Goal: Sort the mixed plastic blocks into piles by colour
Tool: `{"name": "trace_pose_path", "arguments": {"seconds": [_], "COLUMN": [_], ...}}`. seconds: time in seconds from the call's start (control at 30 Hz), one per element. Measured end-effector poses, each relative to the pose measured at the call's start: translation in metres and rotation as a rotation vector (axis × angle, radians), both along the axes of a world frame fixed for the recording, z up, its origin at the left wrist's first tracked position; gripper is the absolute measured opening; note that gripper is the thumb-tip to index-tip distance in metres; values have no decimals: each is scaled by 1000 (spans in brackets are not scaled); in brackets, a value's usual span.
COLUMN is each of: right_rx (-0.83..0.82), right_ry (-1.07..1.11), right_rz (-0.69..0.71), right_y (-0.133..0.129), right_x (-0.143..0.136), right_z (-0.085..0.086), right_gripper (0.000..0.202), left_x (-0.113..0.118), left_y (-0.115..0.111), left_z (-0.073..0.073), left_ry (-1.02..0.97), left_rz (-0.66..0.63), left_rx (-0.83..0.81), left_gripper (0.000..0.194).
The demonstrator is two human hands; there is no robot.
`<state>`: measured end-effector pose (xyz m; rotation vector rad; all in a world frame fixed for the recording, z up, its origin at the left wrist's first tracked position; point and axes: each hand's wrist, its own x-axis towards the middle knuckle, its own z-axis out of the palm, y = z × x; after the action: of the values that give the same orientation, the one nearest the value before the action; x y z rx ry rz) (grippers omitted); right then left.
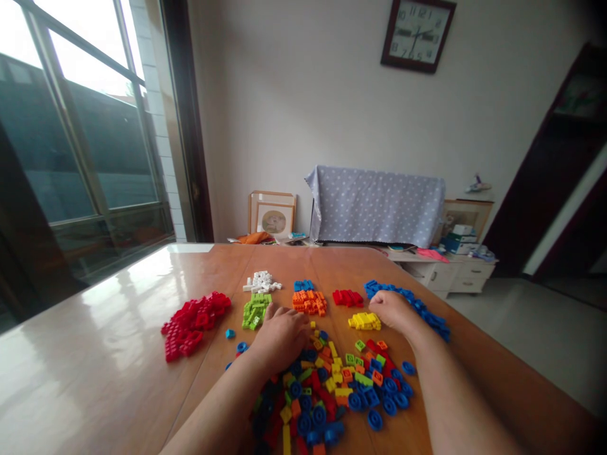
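Note:
My left hand (283,332) is over the upper left edge of a mixed pile of toy building bricks (332,379), back up, fingers loosely apart; its fingertips are partly hidden. My right hand (392,309) is curled closed beside a small group of yellow bricks (365,321); anything inside its fingers is hidden. Behind it runs a long group of blue bricks (427,311). Lime green bricks (256,309) lie just left of my left hand, and orange bricks (309,302) lie beyond it.
Red bricks (196,323) lie on the left of the wooden table (118,373), near a single blue brick (230,333). White bricks (262,282), a small blue group (304,285) and a red group (348,297) lie farther back. A cloth-covered object (377,205) stands beyond the table.

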<state>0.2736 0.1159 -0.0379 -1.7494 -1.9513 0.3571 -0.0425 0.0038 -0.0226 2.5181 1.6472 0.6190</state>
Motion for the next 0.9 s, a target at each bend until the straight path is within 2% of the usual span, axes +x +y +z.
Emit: {"name": "trace_pose_path", "arguments": {"seconds": [0.1, 0.37, 0.67, 0.8, 0.9], "right_rx": [-10, -44, 21, 57, 72], "right_ry": [-10, -47, -27, -14, 9], "right_rz": [-25, 12, -14, 47, 203], "right_y": [2, 3, 1, -8, -22], "right_x": [3, -6, -8, -22, -42], "right_z": [-2, -6, -7, 2, 11], "right_gripper": [13, 11, 12, 14, 16], "left_x": [0, 1, 1, 2, 3], "left_y": [0, -1, -1, -1, -2], "left_z": [0, 2, -1, 0, 1], "left_ry": [3, -4, 6, 12, 18], "left_rz": [-1, 13, 23, 22, 21], "left_rx": [0, -27, -53, -56, -69], "left_gripper": [26, 27, 26, 26, 25]}}
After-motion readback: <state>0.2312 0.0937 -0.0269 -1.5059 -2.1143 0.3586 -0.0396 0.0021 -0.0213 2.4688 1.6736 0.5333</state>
